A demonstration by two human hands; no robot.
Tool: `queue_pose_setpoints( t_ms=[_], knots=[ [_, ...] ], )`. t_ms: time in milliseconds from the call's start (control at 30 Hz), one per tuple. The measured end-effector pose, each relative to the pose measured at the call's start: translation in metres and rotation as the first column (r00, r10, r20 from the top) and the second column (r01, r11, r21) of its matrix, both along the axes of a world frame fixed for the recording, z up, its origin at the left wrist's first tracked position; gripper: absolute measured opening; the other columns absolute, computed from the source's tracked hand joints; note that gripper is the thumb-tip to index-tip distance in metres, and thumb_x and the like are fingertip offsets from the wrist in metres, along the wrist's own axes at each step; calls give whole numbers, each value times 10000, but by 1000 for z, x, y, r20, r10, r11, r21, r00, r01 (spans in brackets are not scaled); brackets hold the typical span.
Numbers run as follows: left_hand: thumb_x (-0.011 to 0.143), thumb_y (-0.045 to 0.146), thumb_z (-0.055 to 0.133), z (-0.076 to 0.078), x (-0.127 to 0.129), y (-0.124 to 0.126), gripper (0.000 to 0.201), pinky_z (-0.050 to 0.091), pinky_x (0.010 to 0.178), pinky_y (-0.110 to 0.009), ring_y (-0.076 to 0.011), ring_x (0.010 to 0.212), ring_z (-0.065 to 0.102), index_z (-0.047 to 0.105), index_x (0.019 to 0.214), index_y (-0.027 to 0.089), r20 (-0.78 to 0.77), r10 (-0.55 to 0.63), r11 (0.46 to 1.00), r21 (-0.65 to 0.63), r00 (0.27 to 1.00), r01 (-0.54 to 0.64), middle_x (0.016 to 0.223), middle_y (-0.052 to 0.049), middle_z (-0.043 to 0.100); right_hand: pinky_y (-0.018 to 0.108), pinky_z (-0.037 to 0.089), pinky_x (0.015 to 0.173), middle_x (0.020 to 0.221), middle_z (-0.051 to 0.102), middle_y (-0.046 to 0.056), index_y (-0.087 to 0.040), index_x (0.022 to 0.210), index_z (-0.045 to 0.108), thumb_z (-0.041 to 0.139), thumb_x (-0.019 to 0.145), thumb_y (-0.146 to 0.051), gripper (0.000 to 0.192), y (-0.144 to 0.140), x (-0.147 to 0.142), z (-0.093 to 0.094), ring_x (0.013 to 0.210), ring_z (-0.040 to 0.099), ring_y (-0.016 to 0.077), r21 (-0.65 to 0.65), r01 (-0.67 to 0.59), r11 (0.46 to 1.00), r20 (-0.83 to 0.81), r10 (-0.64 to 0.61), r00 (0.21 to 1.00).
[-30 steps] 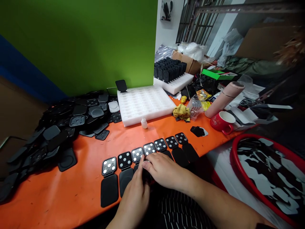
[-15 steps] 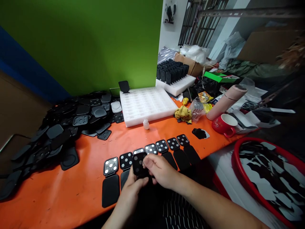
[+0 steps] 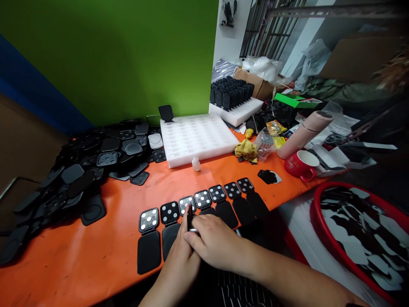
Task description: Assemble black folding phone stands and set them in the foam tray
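Observation:
Close to my body, my left hand (image 3: pixel 180 256) is closed on a black square panel (image 3: pixel 189 216), now seen nearly edge-on. Fingers of my right hand (image 3: pixel 217 241) are curled against the same panel from the right. A small silvery bit (image 3: pixel 193 230) shows between the hands; its kind cannot be made out. Just beyond them lies a row of black hinged two-part panels (image 3: pixel 148 251), opened out flat along the table's front edge. Their far halves carry pale round dots (image 3: pixel 217 193). My hands cover part of the middle ones.
A heap of black panels (image 3: pixel 110 145) lies left on the orange table (image 3: pixel 79 256). Behind stand a slotted white foam tray (image 3: pixel 201 136) and a small white bottle (image 3: pixel 196 164). Rightward are a yellow cloth (image 3: pixel 246 150), pink flask (image 3: pixel 305 134), red mug (image 3: pixel 292 166) and red tub (image 3: pixel 316 213).
The held panel has turned from showing its dotted face to nearly edge-on. My right hand has moved slightly down and closer against my left. The row on the table looks unchanged.

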State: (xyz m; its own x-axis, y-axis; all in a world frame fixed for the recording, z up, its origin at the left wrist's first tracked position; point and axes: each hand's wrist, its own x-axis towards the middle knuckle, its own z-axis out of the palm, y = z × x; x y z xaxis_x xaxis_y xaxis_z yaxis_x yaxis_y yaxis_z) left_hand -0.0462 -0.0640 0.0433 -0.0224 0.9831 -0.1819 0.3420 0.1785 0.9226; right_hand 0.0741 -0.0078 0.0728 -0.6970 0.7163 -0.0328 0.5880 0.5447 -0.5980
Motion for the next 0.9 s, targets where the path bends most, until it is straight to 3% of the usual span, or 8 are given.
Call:
queue_pose_setpoints(
  t_ms=[200, 333, 400, 500, 600, 733, 800, 900],
  knots=[
    [828, 242, 434, 2, -3, 1, 467, 436, 839, -401, -285, 1086, 497, 368, 1284, 164, 35, -43, 999, -15, 998, 43, 1183, -136, 533, 236, 348, 621, 662, 548, -3, -167, 664, 494, 512, 788, -272, 163, 1, -12, -10, 645, 493, 121, -58, 69, 996, -212, -80, 974],
    [799, 323, 499, 5, -8, 3, 406, 454, 820, -384, -286, 1053, 526, 476, 1167, 154, 155, 149, 988, -51, 977, -143, 1080, -110, 601, 236, 350, 637, 691, 553, -2, -169, 709, 529, 497, 809, -296, 165, 7, -15, -9, 673, 499, 120, -231, 21, 973, -395, -114, 911],
    [771, 389, 541, 10, -12, 4, 443, 473, 801, -362, -277, 1026, 551, 485, 1144, 157, 289, 265, 962, -144, 920, -232, 1038, -92, 628, 228, 366, 624, 699, 549, 1, -169, 751, 530, 417, 863, -372, 258, 12, -12, -8, 668, 504, 113, -447, -20, 894, -487, -225, 844],
    [779, 463, 513, 18, -21, 4, 445, 515, 695, -329, -264, 893, 619, 533, 1094, 149, 367, 368, 920, -279, 855, -276, 947, -81, 668, 220, 364, 582, 688, 522, 1, -164, 753, 503, 333, 886, -449, 358, 17, -8, -7, 633, 495, 105, -721, -51, 692, -492, -458, 741],
    [802, 475, 476, 19, -28, 2, 435, 520, 698, -324, -255, 852, 634, 579, 1060, 141, 214, 341, 933, -198, 915, -301, 923, -82, 679, 214, 335, 538, 694, 508, -2, -160, 777, 516, 379, 872, -443, 328, 17, -6, -3, 606, 473, 98, -809, -108, 578, -448, -488, 749],
    [839, 355, 460, 17, -33, -3, 326, 483, 827, -327, -222, 983, 587, 563, 1116, 218, -169, 165, 975, 175, 972, -135, 1064, -49, 637, 222, 337, 585, 666, 463, -19, -161, 746, 531, 398, 870, -448, 339, 10, -3, 4, 618, 413, 96, -686, -84, 723, -459, -340, 821],
    [842, 270, 451, 21, -33, -5, 329, 476, 844, -312, -196, 1002, 576, 529, 1161, 246, -411, 122, 940, 340, 903, 27, 1119, -36, 607, 227, 340, 605, 681, 467, -15, -159, 728, 524, 393, 868, -465, 361, 7, -3, 4, 641, 410, 102, -671, -62, 739, -450, -338, 827],
    [818, 185, 422, 29, -33, -12, 414, 518, 756, -264, -176, 939, 606, 463, 1230, 204, -686, 106, 858, 430, 720, 283, 1133, -61, 598, 228, 340, 592, 698, 473, -9, -158, 763, 524, 393, 856, -500, 379, 0, -1, 1, 636, 414, 102, -795, -94, 599, -423, -437, 794]
  ],
)
